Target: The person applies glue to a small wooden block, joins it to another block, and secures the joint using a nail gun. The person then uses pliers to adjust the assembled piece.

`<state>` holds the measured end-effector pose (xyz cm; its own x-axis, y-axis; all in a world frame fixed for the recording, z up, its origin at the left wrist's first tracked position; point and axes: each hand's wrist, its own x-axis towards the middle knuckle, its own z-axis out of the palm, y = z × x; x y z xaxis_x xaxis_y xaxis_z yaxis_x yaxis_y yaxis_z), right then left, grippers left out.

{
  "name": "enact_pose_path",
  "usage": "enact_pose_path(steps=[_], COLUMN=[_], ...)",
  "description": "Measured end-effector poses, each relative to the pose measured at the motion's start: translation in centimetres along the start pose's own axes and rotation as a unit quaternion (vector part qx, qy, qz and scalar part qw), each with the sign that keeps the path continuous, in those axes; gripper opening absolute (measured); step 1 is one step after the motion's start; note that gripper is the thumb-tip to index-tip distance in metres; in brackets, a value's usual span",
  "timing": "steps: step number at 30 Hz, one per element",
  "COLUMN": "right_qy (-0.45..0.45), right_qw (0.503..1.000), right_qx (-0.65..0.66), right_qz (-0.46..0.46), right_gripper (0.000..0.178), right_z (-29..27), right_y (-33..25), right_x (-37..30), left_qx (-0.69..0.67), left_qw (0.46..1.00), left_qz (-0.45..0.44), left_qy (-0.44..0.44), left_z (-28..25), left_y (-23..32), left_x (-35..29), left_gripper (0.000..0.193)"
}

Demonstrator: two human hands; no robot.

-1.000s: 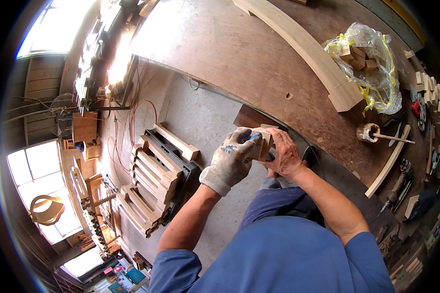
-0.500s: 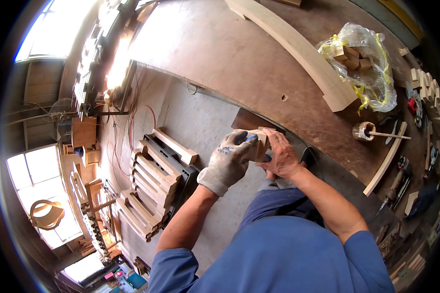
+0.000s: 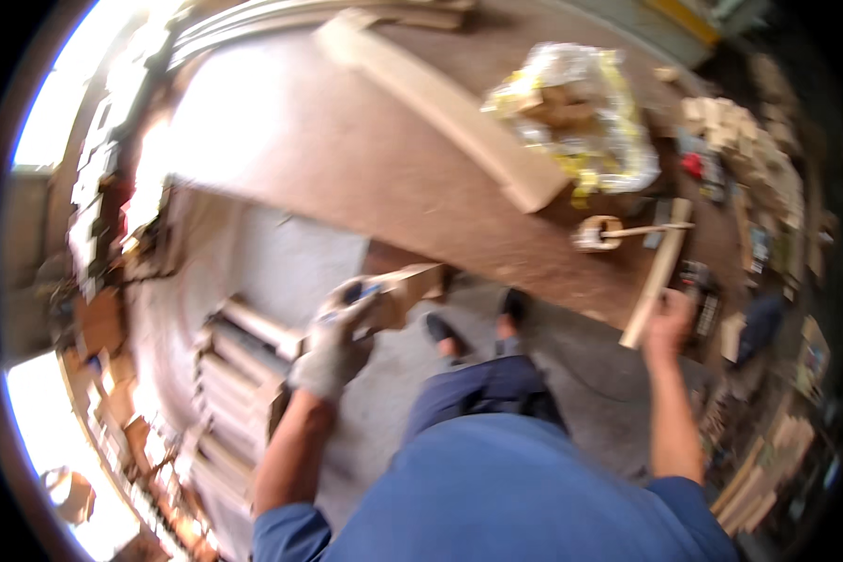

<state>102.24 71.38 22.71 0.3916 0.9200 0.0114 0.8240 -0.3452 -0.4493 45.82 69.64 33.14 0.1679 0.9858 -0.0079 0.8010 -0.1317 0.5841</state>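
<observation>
My left hand [image 3: 335, 342], in a pale work glove, is closed around a wooden block [image 3: 407, 288] in front of the bench edge. My bare right hand [image 3: 670, 325] is at the bench's right part, beside a narrow curved wood strip [image 3: 660, 272] and a dark power tool [image 3: 702, 295]. Motion smears its fingers, so whether it holds anything is unclear. Left of it stands a small pot [image 3: 598, 234] with a stick resting across its rim.
The brown bench [image 3: 421, 211] bears a long curved wooden piece [image 3: 450, 112] and a clear plastic bag [image 3: 632, 140] with wood blocks in it. More blocks [image 3: 740, 136] are heaped at right. Stacked wooden pieces [image 3: 239, 365] stand on the floor at left.
My right hand has let go of the wooden block and moved right to the bench. The left hand still holds the block. The view has shifted right.
</observation>
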Motion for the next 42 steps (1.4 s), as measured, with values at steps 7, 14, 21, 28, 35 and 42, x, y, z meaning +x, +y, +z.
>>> enact_pose_path(steps=[7, 14, 21, 28, 35, 42], right_qy=[-0.031, -0.056, -0.096, -0.289, -0.361, -0.386], right_qw=[0.975, 0.96, 0.982, 0.941, 0.869, 0.806], right_qx=[-0.174, -0.224, -0.146, 0.17, 0.224, 0.219], right_qz=[0.132, 0.156, 0.067, -0.045, -0.253, -0.393], right_gripper=[0.092, 0.088, 0.052, 0.033, 0.039, 0.025], right_z=[0.7, 1.1, -6.0, -9.8, -4.9, -1.1], right_y=[19.6, 26.4, 12.6, -8.6, -18.0, -21.1], right_x=[6.0, 8.4, 0.8, -6.8, -7.0, -6.5], left_qx=[0.061, 0.047, 0.039, 0.039, 0.037, 0.049], left_qw=[0.997, 0.999, 0.998, 0.998, 0.998, 0.997], left_qz=[-0.028, -0.019, -0.045, -0.045, -0.04, -0.048], left_qy=[-0.025, -0.019, -0.015, -0.024, -0.023, -0.028], left_z=[-0.6, -0.2, -0.3, -0.4, -0.3, -0.4], left_y=[0.8, 0.5, 1.3, 1.3, 1.0, 1.3], left_x=[0.1, 0.4, 0.1, 0.4, 0.4, 0.3], left_gripper=[0.064, 0.064, 0.064, 0.065, 0.067, 0.068])
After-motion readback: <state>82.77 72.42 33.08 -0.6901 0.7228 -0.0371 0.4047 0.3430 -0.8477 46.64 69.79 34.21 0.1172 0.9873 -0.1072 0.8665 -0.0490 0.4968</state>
